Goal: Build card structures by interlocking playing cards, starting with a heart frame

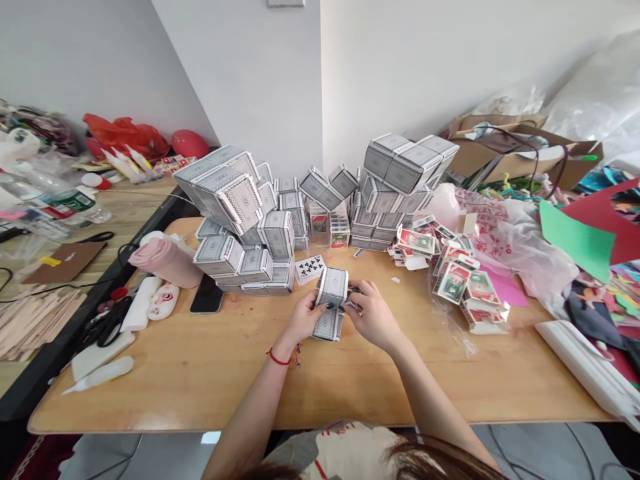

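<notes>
Both my hands meet at the middle of the wooden table (200, 373). My left hand (306, 315) grips a grey patterned card box (333, 287) from the left. My right hand (373, 315) is closed on the box's right end, fingers at its flap. A second grey box (327, 325) lies flat under my hands. A loose clubs card (310, 268) lies just behind the held box.
Stacks of grey card boxes (240, 220) rise at the back left and back right (400, 180). Flattened red-green cartons (465, 280) spread on the right. A phone (207, 295), a pink roll (167, 261) and scissors (107, 323) lie left. Coloured paper (580, 243) lies far right.
</notes>
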`<state>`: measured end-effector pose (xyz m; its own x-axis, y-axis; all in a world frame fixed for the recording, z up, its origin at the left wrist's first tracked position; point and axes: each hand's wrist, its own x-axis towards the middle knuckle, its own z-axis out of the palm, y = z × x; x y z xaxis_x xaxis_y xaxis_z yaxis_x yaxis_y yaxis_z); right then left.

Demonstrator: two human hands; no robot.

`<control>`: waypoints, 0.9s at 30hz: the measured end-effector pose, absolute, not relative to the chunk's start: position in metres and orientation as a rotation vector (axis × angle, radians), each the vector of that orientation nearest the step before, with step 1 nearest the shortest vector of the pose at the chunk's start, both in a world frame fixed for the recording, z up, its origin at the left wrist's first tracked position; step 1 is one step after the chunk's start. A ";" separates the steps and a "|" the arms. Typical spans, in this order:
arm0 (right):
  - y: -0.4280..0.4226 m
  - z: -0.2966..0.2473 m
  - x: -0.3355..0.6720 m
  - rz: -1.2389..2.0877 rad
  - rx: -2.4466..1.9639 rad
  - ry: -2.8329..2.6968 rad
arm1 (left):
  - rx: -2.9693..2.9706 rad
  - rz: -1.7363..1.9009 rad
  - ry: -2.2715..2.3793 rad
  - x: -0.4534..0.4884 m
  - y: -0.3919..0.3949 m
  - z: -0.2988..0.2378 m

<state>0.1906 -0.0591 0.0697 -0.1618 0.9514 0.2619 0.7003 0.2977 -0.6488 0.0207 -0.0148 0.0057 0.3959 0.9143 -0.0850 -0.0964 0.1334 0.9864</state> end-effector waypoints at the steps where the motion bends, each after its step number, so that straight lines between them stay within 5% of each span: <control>1: -0.058 0.072 0.191 0.516 -1.464 -1.943 | 1.204 0.885 0.880 0.021 -0.015 0.006; 12: -0.056 0.089 0.209 0.805 -1.334 -1.854 | 1.220 0.974 0.949 0.018 -0.019 -0.001; 27: -0.047 0.083 0.193 0.777 -1.350 -1.775 | 1.413 0.911 0.918 0.014 -0.020 0.028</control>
